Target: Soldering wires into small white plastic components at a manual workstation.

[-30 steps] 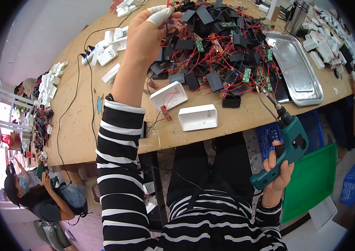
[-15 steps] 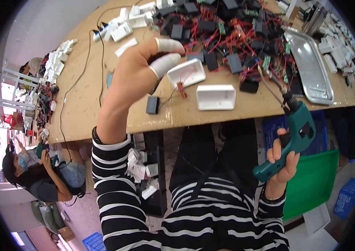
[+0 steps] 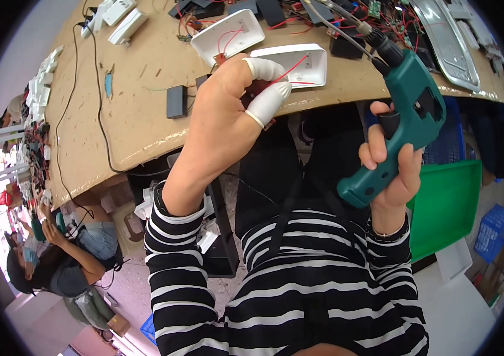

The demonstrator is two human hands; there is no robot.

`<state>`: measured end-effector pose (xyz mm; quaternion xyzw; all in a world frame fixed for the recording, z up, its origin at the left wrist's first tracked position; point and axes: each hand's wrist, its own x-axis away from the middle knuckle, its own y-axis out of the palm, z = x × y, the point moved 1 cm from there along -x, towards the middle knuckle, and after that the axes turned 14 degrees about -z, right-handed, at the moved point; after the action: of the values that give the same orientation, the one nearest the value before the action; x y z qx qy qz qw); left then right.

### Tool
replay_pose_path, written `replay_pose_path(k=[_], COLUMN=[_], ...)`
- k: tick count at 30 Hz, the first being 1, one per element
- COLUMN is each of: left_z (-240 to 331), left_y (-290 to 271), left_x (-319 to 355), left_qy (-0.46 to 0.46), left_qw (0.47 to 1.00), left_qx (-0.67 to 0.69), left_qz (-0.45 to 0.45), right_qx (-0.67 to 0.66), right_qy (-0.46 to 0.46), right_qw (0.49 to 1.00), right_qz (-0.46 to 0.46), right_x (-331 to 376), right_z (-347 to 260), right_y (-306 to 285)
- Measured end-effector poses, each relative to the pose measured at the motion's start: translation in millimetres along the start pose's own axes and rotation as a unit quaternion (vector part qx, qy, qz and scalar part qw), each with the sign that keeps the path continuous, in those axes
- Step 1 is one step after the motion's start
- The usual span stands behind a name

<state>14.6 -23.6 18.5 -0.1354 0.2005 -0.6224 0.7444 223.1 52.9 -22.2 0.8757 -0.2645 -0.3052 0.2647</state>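
Observation:
My left hand (image 3: 222,118), with white finger cots on thumb and forefinger, pinches a small dark part whose red wires (image 3: 297,68) stick out to the right. The part itself is mostly hidden by the fingers. Just behind those fingertips an open white plastic case (image 3: 318,56) lies on the table. A second white case (image 3: 246,29) sits farther left with red wires in it. My right hand (image 3: 391,169) grips a green soldering gun (image 3: 415,101) by its handle, forefinger by the black trigger. Its metal tip and thin feed tube point up-left over the table.
Beside my left wrist lies a small black box (image 3: 176,101). Wired black boxes and circuit boards (image 3: 374,8) pile up at the back. A metal tray (image 3: 450,50) is at right, a green bin (image 3: 447,207) below. Black cables cross the left side; another person (image 3: 68,255) sits there.
My left hand has come back from the pile toward the table's front edge, and red wires now stick out from its fingertips. The view has shifted; the soldering gun appears higher and larger.

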Motion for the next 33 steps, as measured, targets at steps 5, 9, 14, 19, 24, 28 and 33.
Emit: replay_pose_path(k=[5, 9, 14, 19, 24, 28, 33], left_z=[-4, -13, -21, -30, -31, -30, -33], left_y=[12, 19, 28, 30, 25, 27, 29], left_x=[0, 4, 9, 5, 4, 8, 5], left_qy=[-0.022, 0.108, 0.093, 0.117, 0.154, 0.123, 0.12], left_qw=[0.998, 0.975, 0.976, 0.968, 0.94, 0.963, 0.965], left_qx=[0.05, -0.194, -0.191, -0.197, -0.286, -0.22, -0.196], left_qz=[-0.04, 0.022, 0.048, 0.102, 0.1, 0.099, 0.124], right_qx=[0.008, 0.016, 0.026, 0.049, -0.001, -0.009, -0.004], right_qy=[-0.004, -0.002, 0.002, 0.006, 0.004, 0.002, -0.002], right_qw=[1.0, 1.0, 0.999, 0.997, 1.0, 1.0, 0.998], right_qz=[0.003, 0.022, 0.033, 0.054, 0.008, 0.026, 0.059], right_x=[2, 6, 7, -4, -16, -25, -32], right_z=[2, 1, 7, 20, 34, 44, 50], right_y=[-4, -7, -9, -3, -10, -8, -6])
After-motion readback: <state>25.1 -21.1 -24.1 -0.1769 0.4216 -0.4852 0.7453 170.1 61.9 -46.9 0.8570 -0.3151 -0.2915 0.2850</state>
